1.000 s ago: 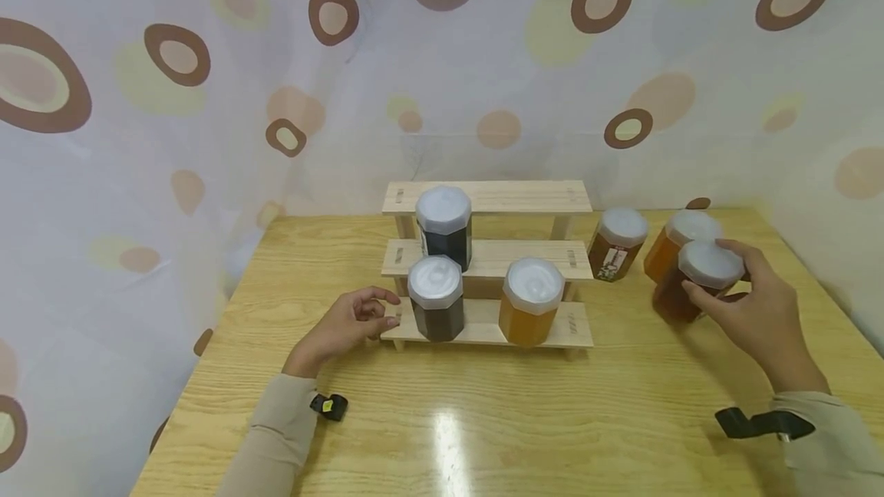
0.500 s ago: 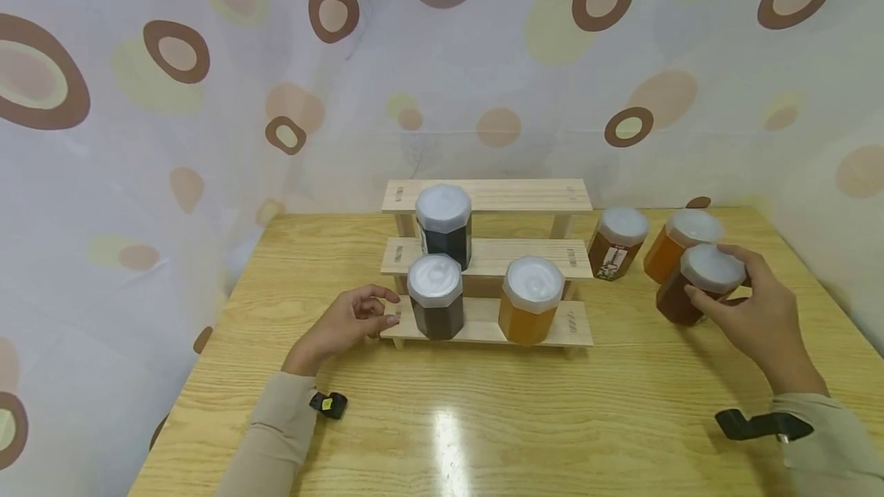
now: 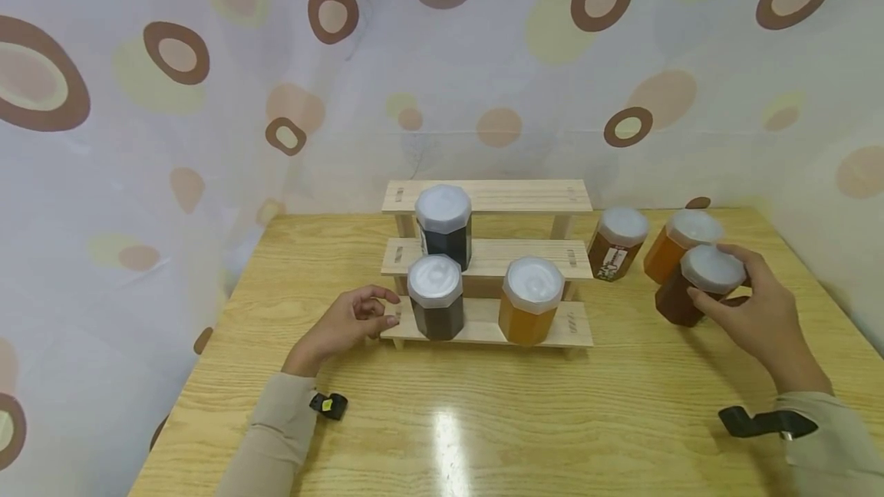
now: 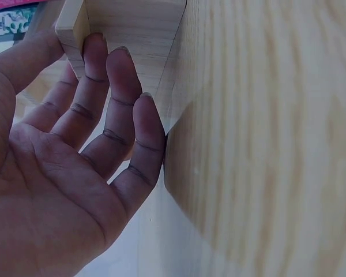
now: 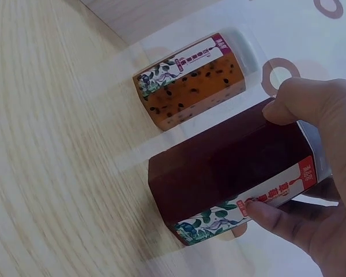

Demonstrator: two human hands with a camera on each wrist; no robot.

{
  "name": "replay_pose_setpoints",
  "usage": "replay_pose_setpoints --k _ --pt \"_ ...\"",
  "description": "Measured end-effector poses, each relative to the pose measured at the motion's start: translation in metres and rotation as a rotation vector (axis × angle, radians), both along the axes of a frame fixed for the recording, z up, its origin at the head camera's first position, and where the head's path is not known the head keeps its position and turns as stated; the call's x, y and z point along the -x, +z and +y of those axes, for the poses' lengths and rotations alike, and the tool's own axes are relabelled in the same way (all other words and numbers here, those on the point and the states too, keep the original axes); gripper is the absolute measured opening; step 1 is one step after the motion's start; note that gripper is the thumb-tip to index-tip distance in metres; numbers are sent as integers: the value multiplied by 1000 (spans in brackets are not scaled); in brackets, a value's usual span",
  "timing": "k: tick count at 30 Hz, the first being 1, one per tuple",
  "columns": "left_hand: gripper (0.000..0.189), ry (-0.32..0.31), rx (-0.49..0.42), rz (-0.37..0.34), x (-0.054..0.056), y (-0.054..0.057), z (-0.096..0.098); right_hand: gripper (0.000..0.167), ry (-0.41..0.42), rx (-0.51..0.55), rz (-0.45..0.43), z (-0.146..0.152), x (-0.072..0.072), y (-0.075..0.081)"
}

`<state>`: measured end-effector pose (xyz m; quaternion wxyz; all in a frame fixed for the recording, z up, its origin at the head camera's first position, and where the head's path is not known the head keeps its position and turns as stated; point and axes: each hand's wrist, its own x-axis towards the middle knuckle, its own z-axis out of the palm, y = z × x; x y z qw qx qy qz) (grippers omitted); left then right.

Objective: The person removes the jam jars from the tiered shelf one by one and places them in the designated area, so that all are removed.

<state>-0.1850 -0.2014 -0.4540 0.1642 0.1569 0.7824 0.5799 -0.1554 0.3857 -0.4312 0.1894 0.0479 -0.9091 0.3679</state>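
Observation:
My right hand (image 3: 760, 309) grips a dark red jar (image 5: 219, 167) with a white lid near its top, thumb on one side and fingers on the other. The jar's base is close over the table at the right, and a leafy printed label shows on it. At the left end of a three-step wooden rack (image 3: 483, 196), my left hand (image 3: 348, 322) holds the end of the lowest board, thumb and curled fingers on either side of it. Two jars stand on that lowest step: a dark jar (image 3: 438, 313) and an amber jar (image 3: 528, 317).
A black jar (image 3: 445, 240) stands on the rack's middle step. Right of the rack are a brown jar (image 3: 613, 251) with a label and an orange jar (image 5: 190, 86) with dark seeds, just behind the held jar. A patterned cloth (image 3: 442, 83) hangs behind the table (image 3: 387, 413).
The right hand and the dark red jar have shifted very slightly toward the front, then stayed nearly still. The left hand and the rack have not visibly moved.

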Motion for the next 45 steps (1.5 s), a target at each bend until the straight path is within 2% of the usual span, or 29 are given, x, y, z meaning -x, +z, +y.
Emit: replay_pose_setpoints --k 8,22,26,29,36,41,45 --pt "34 0 0 -5 0 0 0 80 87 -3 -48 9 2 1" --pt "32 -12 8 8 -2 2 0 76 212 -21 -32 18 10 5" --pt "32 -11 6 7 -3 3 0 77 186 -27 -94 17 11 15" --pt "32 -9 5 7 -3 3 0 80 135 -32 -112 15 10 26" --pt "33 -8 8 12 -1 0 -1 80 56 -67 10 7 8 50" --pt "32 -8 8 7 -2 0 -1 78 67 -66 37 -5 10 62" --pt "32 -14 8 15 -1 0 -1 77 123 -33 45 -19 15 69"
